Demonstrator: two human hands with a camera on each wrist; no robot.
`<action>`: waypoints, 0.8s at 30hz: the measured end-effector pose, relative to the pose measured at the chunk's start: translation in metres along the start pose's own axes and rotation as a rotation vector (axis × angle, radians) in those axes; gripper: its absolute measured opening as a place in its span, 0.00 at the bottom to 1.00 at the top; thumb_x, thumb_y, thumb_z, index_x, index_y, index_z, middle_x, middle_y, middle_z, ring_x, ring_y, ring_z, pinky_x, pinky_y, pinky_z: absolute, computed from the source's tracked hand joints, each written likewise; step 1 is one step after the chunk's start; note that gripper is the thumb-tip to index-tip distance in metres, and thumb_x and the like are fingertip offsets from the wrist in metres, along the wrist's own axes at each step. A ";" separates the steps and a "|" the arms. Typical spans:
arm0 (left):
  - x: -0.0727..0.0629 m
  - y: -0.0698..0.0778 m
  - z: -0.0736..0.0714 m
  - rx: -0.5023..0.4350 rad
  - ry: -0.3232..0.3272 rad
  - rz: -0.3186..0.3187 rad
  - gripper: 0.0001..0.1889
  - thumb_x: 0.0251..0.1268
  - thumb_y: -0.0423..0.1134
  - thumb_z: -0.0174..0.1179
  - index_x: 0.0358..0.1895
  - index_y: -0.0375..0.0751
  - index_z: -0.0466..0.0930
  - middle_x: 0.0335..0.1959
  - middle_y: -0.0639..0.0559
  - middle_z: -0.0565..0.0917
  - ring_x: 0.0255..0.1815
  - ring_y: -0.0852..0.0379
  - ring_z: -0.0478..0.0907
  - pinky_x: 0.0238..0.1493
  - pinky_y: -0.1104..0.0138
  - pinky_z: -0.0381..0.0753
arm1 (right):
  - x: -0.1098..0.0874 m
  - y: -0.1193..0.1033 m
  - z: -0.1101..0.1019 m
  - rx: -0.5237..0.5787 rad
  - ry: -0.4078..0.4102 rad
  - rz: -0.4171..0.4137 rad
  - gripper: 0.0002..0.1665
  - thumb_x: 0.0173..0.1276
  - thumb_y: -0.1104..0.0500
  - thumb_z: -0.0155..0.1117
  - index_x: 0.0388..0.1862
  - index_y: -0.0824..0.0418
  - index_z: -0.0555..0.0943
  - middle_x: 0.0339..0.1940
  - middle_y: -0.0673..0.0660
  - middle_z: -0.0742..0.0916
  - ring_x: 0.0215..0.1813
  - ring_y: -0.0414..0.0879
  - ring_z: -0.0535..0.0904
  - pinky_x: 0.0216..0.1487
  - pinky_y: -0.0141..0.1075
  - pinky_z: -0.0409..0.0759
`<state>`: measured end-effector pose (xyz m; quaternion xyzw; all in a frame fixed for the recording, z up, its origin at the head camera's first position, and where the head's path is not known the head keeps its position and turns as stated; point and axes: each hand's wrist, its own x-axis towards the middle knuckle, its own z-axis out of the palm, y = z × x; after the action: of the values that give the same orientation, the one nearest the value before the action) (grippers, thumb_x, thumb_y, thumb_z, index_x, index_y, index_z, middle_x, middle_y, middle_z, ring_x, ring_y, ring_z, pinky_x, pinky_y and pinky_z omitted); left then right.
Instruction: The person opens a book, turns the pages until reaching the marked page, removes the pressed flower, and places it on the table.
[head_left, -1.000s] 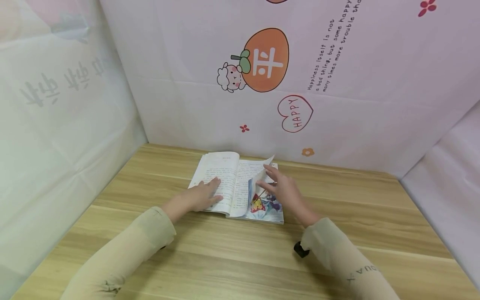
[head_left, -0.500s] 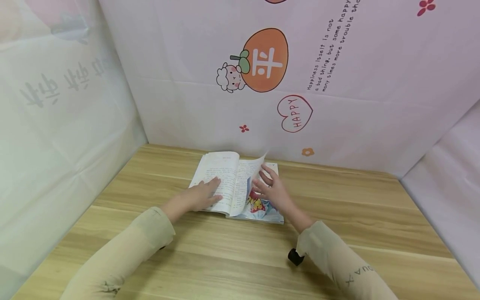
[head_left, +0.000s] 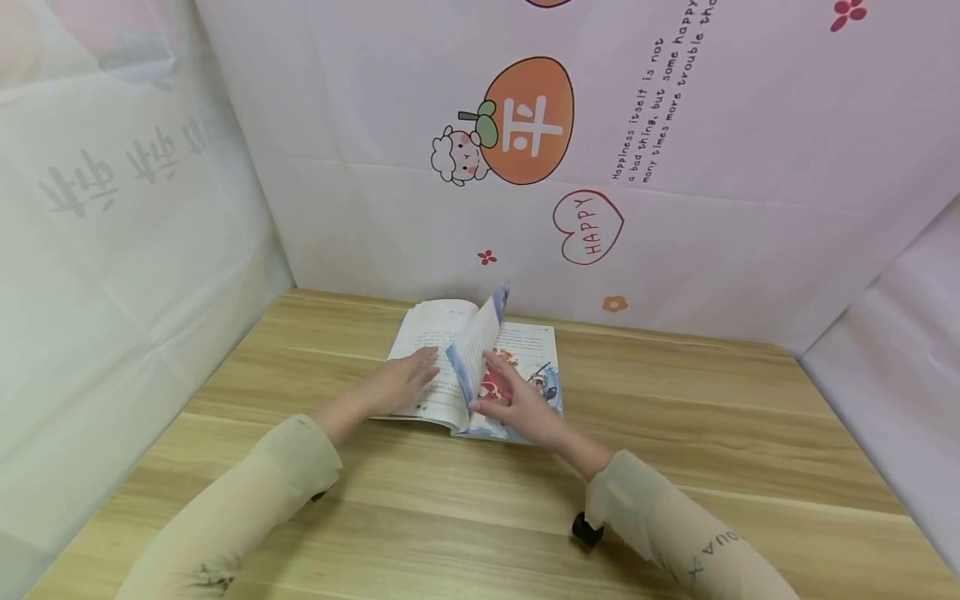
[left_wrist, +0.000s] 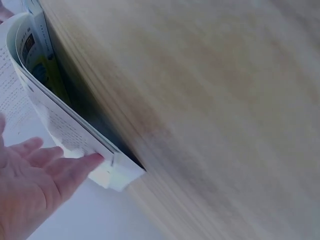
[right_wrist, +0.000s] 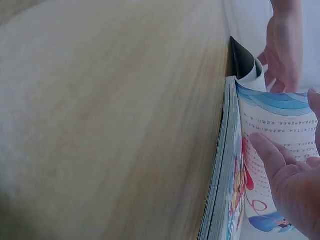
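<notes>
An open illustrated book (head_left: 528, 340) lies on the wooden table. One leaf (head_left: 480, 333) with blue printed edges stands up near the spine, leaning over the left side. My right hand (head_left: 521, 407) has its fingers spread against that leaf's right face; in the right wrist view the fingers (right_wrist: 267, 150) touch the printed page. On the left page (head_left: 442, 321) my left hand (head_left: 393, 385) rests near the outer edge, its fingers extended. The left wrist view shows the thumb (left_wrist: 87, 162) at the edge of the curved stack of pages (left_wrist: 65, 120).
The wooden table (head_left: 420, 517) stretches around the book. Behind it rises a white printed cloth (head_left: 360, 225), with further white cloth (head_left: 135, 275) at both sides. A small black object (head_left: 587, 530) sits under the right cuff.
My right hand has moved left, carrying the leaf from the right side up past the spine. More of the coloured picture beneath shows. My left hand has shifted slightly left.
</notes>
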<state>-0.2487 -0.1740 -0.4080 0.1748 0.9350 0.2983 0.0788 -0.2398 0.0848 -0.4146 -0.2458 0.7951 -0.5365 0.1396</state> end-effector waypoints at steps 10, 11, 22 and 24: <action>-0.003 0.000 -0.010 -0.281 0.180 -0.013 0.33 0.87 0.51 0.21 0.81 0.31 0.53 0.80 0.36 0.57 0.81 0.36 0.51 0.79 0.47 0.49 | -0.004 -0.003 0.008 0.026 -0.143 -0.002 0.49 0.73 0.62 0.69 0.84 0.61 0.53 0.83 0.66 0.58 0.68 0.63 0.76 0.57 0.41 0.82; -0.003 0.000 -0.010 -0.292 0.184 -0.018 0.33 0.87 0.51 0.21 0.81 0.32 0.52 0.80 0.36 0.57 0.80 0.36 0.53 0.78 0.46 0.50 | -0.004 -0.003 0.009 0.028 -0.151 -0.007 0.48 0.73 0.63 0.68 0.84 0.62 0.53 0.83 0.66 0.57 0.69 0.63 0.75 0.58 0.41 0.82; -0.004 -0.004 -0.019 -0.516 0.108 -0.095 0.35 0.85 0.57 0.24 0.84 0.41 0.42 0.82 0.34 0.49 0.76 0.25 0.57 0.58 0.32 0.73 | 0.000 -0.005 0.013 -0.031 -0.166 -0.073 0.43 0.72 0.65 0.69 0.79 0.70 0.61 0.79 0.70 0.63 0.71 0.66 0.72 0.62 0.40 0.78; -0.004 -0.008 -0.020 -0.574 0.072 -0.098 0.36 0.85 0.59 0.26 0.84 0.42 0.38 0.83 0.33 0.43 0.75 0.22 0.54 0.60 0.29 0.68 | 0.001 -0.004 0.014 -0.041 -0.167 -0.072 0.42 0.71 0.65 0.70 0.78 0.70 0.62 0.79 0.69 0.64 0.71 0.65 0.72 0.62 0.39 0.78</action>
<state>-0.2522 -0.1927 -0.3963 0.0892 0.8221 0.5522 0.1063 -0.2330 0.0718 -0.4161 -0.3210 0.7822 -0.5023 0.1811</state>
